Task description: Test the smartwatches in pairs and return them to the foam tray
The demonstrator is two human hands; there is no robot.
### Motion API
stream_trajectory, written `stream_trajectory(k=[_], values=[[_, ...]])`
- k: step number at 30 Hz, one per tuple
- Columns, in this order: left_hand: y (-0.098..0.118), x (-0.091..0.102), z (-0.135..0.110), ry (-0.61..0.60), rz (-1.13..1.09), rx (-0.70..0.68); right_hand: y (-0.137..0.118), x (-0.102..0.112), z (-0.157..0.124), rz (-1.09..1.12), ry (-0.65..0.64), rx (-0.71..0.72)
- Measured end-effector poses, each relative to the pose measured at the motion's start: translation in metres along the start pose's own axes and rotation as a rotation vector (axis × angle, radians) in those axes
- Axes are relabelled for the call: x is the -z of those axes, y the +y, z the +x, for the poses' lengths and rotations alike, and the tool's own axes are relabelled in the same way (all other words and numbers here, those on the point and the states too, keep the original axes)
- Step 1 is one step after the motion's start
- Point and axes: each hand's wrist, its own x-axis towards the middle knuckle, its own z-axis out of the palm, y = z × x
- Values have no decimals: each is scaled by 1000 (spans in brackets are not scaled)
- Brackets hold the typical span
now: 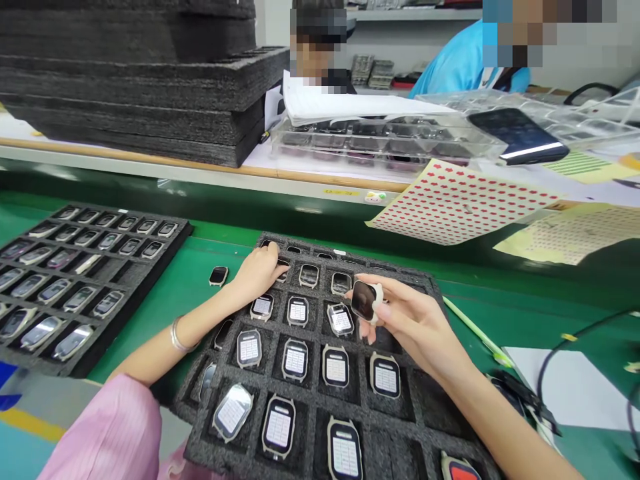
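Head view: green bench (197, 267), cluttered shelf (300, 187) behind; right grip (413, 310) pinches a watch (364, 300); left grip (254, 275) hard to tell.

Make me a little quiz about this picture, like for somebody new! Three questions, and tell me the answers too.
1. What is the right hand holding?
2. True or false: the bracelet is on the right arm.
3. Where is the loose watch, the one outside the black trays?
A) on the stack of foam
B) on the green table
C) on the phone

Key:
1. A watch with a dark screen.
2. False: it is on the left arm.
3. B
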Motion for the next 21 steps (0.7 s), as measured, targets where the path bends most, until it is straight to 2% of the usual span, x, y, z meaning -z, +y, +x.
stream_trajectory(k=[3, 6, 9, 12, 15, 18, 21], values=[[0, 1, 1, -36, -176, 2, -4, -1, 2, 26, -15, 28], [10, 8, -1, -72, -377, -32, -3, 0, 4, 72, -60, 20], [31, 11, -9, -85, -787, 18, 3, 4, 7, 107, -92, -5], [54, 9, -21, -188, -1176, 124, 10, 6, 8, 141, -128, -21], [68, 4, -32, -271, -1229, 151, 14, 7, 7, 176, -142, -46], [73, 0, -39, -350, -1138, 139, 16, 6, 6, 211, -147, -68], [71, -2, -43, -338, -1009, 89, 17, 5, 4, 231, -162, -79]])
